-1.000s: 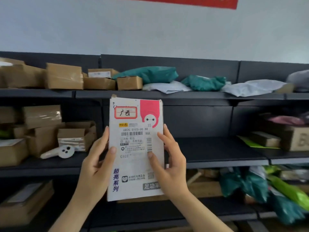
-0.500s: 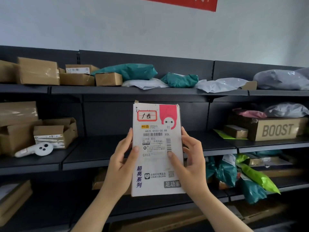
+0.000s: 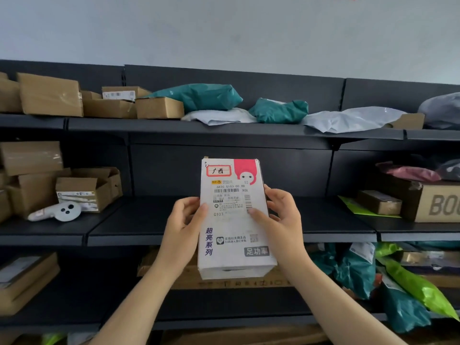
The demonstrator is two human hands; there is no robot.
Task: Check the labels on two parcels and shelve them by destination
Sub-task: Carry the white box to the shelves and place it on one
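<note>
Head view: flat white-and-pink cardboard parcel box [image 3: 232, 227] is held upright in the air before the middle dark metal shelf [image 3: 139, 227] front edge, left hand [image 3: 183, 226] and right hand [image 3: 282, 220] pinching its long sides; looks light, stiff, slightly slick, so grip mid-edges.

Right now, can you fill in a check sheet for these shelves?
Surface: dark shelf, several levels in view.
Job's things: parcel, white, label facing the camera; a second one cannot be told apart.
Clutter: boxes, teal bags, white controller.
Hands: left hand and right hand grip the parcel's sides.
Cables: nothing seen.
Surroundings: pale wall.
</note>
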